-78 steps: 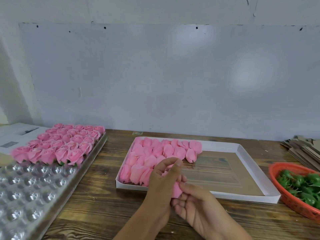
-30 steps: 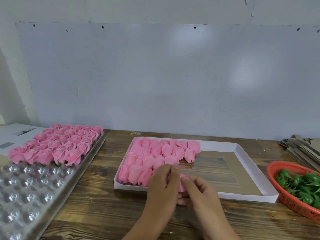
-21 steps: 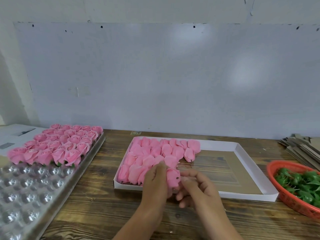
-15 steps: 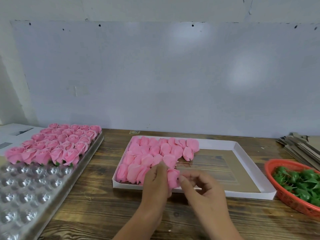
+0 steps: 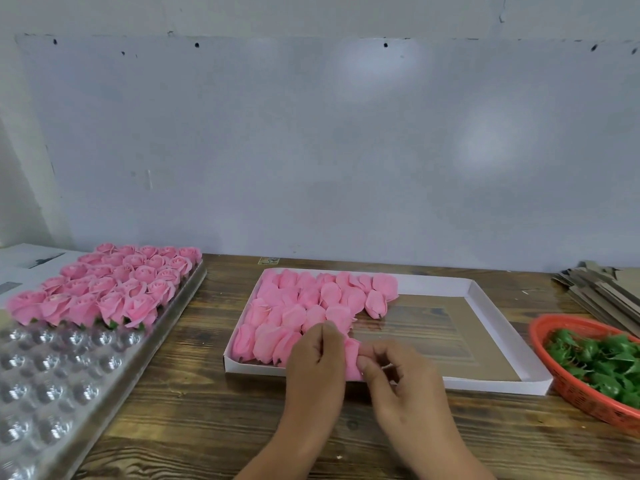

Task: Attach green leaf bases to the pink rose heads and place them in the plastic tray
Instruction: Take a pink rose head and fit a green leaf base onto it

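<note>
One pink rose head (image 5: 352, 356) is held between both hands over the front edge of the white box (image 5: 491, 384). My left hand (image 5: 317, 367) grips it from the left, fingers curled round it. My right hand (image 5: 401, 379) pinches its petals from the right with thumb and fingertips. More loose pink rose heads (image 5: 311, 306) fill the left part of the box. Finished roses (image 5: 104, 289) with green bases stand in the far rows of the clear plastic tray (image 5: 52, 393) on the left. Green leaf bases (image 5: 602, 362) lie in the orange basket (image 5: 588, 403) at the right.
The wooden table (image 5: 194, 424) runs up to a grey wall behind. Stacked cardboard sheets (image 5: 609, 292) lie at the far right, white papers (image 5: 24, 265) at the far left. The near rows of the plastic tray hold only hollow cups.
Both hands have stayed at the box's front edge with the rose head. The right hand shifted from cupping it below to pinching its petals from the right side.
</note>
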{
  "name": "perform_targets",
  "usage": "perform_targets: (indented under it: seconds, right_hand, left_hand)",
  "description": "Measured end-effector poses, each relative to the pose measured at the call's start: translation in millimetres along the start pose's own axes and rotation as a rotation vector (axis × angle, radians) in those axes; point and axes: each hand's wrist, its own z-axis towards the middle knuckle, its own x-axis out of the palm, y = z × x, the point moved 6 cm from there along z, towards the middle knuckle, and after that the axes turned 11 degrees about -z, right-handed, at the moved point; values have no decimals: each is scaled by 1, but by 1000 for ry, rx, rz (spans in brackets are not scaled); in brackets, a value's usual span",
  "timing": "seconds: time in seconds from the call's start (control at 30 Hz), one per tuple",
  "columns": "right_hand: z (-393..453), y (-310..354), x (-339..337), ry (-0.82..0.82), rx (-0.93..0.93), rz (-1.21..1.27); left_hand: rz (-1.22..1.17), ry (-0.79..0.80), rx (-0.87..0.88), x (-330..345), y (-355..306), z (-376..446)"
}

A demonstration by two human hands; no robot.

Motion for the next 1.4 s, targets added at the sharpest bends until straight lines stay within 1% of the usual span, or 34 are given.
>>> perform_targets:
  seconds: [0.1, 0.17, 0.27, 0.43, 0.6, 0.77, 0.9, 1.03, 1.2, 1.27, 1.3, 1.37, 1.4]
  right_hand:
    - [-1, 4, -5, -67, -58, -23]
    - [-2, 4, -4, -78, -69, -23]
    - [-3, 2, 1, -48, -70, -36]
    - [-4, -2, 5, -16, -62, -101]
    - [-3, -5, 5, -41, -13, -108]
    - [-2, -3, 6, 6, -85, -154]
    - [-3, -8, 9, 77, -72, -158]
    - [-3, -5, 6, 65, -45, -95]
    - [-4, 2, 3, 61, 51, 54]
    - [-2, -3, -1, 12, 137, 88]
    - [2, -8, -7, -40, 191, 102]
    - [13, -22, -32, -178, 288, 100]
    - [20, -30, -51, -257, 318, 58]
  left_hand:
    - [-12, 20, 1, -2, -6, 4]
    - [-25, 19, -26, -4, -5, 5]
    - [-13, 10, -33, -5, -4, 5]
    - [61, -26, 24, -7, -2, 4]
    - [-13, -56, -114, -9, 5, 6]
    - [-37, -45, -142, -6, 6, 5]
    - [-31, -40, -121, -6, 6, 5]
    - [-3, -41, -68, -5, 2, 5]
    - [27, -50, -59, -8, 3, 7]
    - [0, -57, -108, -9, 7, 8]
    - [-24, -57, -138, -10, 10, 8]
    - [-64, -63, -192, -12, 16, 10]
    - [-74, -68, -205, -13, 17, 11]
